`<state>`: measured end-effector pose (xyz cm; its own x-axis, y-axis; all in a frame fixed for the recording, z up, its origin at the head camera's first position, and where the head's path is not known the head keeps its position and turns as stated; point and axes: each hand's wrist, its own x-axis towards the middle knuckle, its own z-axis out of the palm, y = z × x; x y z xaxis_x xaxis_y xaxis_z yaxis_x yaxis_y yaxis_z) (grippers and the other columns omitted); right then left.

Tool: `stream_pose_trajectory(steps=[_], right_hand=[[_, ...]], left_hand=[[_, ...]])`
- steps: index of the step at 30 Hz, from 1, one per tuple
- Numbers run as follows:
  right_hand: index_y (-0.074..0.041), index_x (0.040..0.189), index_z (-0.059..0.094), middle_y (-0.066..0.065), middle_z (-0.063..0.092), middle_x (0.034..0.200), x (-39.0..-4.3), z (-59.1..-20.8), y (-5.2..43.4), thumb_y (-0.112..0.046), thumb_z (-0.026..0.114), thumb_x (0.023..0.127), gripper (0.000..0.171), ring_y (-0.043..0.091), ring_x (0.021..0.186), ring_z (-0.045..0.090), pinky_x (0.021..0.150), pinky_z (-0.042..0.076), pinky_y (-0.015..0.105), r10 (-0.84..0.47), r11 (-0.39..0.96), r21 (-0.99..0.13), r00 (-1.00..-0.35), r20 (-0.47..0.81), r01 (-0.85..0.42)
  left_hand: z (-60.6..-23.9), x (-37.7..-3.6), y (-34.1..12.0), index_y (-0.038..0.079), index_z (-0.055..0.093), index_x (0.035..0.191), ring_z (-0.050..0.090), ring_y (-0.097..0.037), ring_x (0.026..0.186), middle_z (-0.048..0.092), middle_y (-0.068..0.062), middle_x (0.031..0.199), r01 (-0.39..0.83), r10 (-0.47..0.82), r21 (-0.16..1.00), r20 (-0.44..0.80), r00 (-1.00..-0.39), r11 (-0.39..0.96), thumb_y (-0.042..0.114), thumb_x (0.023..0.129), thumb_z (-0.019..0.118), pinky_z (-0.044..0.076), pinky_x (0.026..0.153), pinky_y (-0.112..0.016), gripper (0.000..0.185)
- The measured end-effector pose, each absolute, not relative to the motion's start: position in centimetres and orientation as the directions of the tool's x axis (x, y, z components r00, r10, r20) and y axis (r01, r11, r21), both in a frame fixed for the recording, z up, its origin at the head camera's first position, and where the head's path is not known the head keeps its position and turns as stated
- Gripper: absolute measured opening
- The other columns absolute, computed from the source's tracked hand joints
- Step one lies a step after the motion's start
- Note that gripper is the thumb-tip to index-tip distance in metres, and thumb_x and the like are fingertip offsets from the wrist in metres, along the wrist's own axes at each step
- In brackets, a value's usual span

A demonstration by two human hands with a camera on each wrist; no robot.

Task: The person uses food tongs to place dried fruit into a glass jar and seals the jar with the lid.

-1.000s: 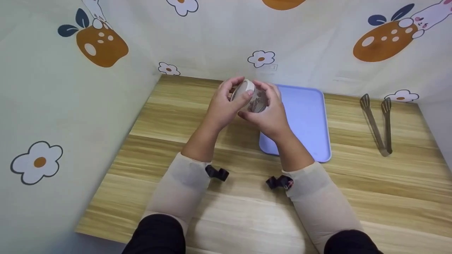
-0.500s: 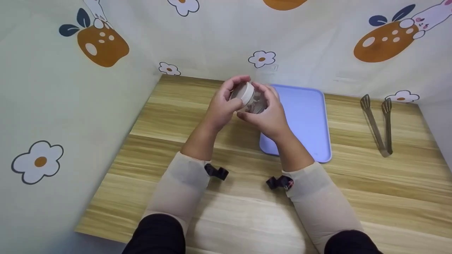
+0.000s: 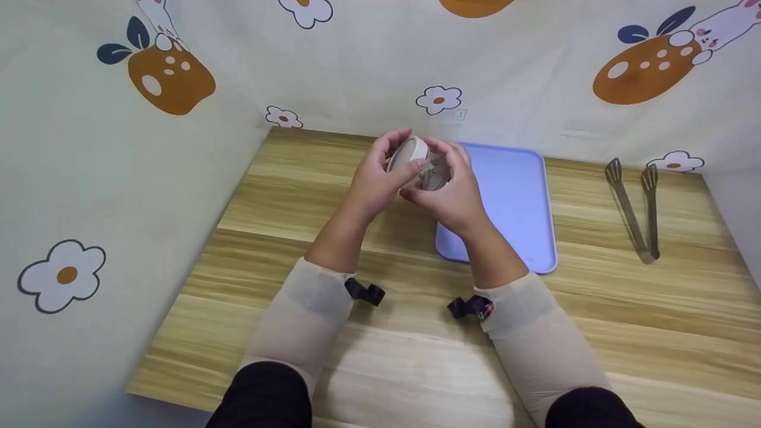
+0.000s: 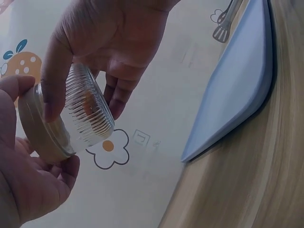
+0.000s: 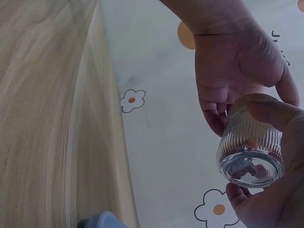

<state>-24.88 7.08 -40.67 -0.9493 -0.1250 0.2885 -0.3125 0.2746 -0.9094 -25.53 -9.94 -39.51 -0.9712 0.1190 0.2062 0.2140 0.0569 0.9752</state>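
A ribbed clear glass jar (image 5: 251, 142) with a round beige lid (image 3: 409, 153) is held tilted above the table, its lid towards the left. My left hand (image 3: 376, 178) grips the lid, fingers curled over the far edge and thumb across the rim. Around the glass body curls my right hand (image 3: 461, 190), its thumb underneath on the near side. In the left wrist view the lid (image 4: 40, 126) sits on the jar's mouth. What, if anything, is inside the glass cannot be made out through the ribs and reflections.
A light purple tray (image 3: 514, 202) lies on the wooden table (image 3: 392, 333), partly behind my right forearm. Metal tongs (image 3: 639, 214) lie spread farther right. A patterned curtain (image 3: 357, 65) hangs along the table's back edge.
My left thumb and fingers turned on the lid half a second ago, the thumb dropping lower. Now the thumb is back up across the rim. The right hand keeps its hold on the jar.
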Motion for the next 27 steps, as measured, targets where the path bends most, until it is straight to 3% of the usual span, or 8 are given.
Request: stream_pose_trajectory(steps=[4,8,12,19,27], right_hand=[[-0.02,0.151,0.057,0.004,0.049,0.152,-24.87,-40.81,7.01,-0.026,0.099,0.07,0.092,0.019,0.136,0.049,0.114,0.047,0.041,-0.126,0.271,-0.915,-0.954,0.274,-0.298],[-0.018,0.152,0.056,0.004,0.049,0.152,-24.84,-40.87,7.0,-0.029,0.099,0.07,0.093,0.02,0.137,0.048,0.115,0.046,0.041,-0.13,0.251,-0.92,-0.952,0.276,-0.301],[-0.017,0.152,0.056,0.005,0.049,0.152,-24.85,-40.83,7.04,-0.031,0.099,0.07,0.094,0.02,0.137,0.047,0.116,0.047,0.041,-0.13,0.254,-0.918,-0.951,0.28,-0.305],[-0.019,0.15,0.057,0.004,0.047,0.154,-24.88,-40.76,7.06,-0.031,0.099,0.071,0.09,0.018,0.14,0.046,0.119,0.043,0.041,-0.112,0.287,-0.899,-0.944,0.31,-0.33],[-0.018,0.149,0.057,0.004,0.047,0.154,-24.9,-40.65,7.09,-0.032,0.099,0.071,0.09,0.019,0.14,0.046,0.12,0.042,0.042,-0.092,0.318,-0.889,-0.944,0.318,-0.33]], left_hand=[[-39.65,-25.41,-9.99,0.013,0.055,0.151,0.053,-0.019,0.135,0.056,-0.003,0.152,0.244,0.146,0.97,0.244,-0.959,-0.015,0.015,0.088,0.074,0.05,0.11,-0.036,0.066],[-39.77,-25.41,-9.99,0.013,0.056,0.15,0.053,-0.019,0.132,0.056,-0.004,0.151,0.267,0.163,0.963,0.27,-0.949,-0.044,0.01,0.082,0.068,0.049,0.107,-0.033,0.069],[-39.75,-25.37,-10.01,0.015,0.055,0.151,0.053,-0.02,0.132,0.054,-0.005,0.152,0.265,0.161,0.964,0.266,-0.95,-0.031,0.017,0.083,0.072,0.05,0.107,-0.034,0.07],[-39.74,-25.59,-9.75,0.021,0.046,0.159,0.054,-0.022,0.138,0.05,-0.005,0.158,0.193,0.09,0.975,0.184,-0.979,0.108,0.046,0.087,0.083,0.052,0.114,-0.044,0.085],[-39.72,-25.67,-9.47,0.013,0.052,0.154,0.058,-0.021,0.132,0.058,-0.003,0.151,0.19,0.078,0.979,0.184,-0.98,0.072,0.038,0.088,0.085,0.053,0.112,-0.04,0.077]])
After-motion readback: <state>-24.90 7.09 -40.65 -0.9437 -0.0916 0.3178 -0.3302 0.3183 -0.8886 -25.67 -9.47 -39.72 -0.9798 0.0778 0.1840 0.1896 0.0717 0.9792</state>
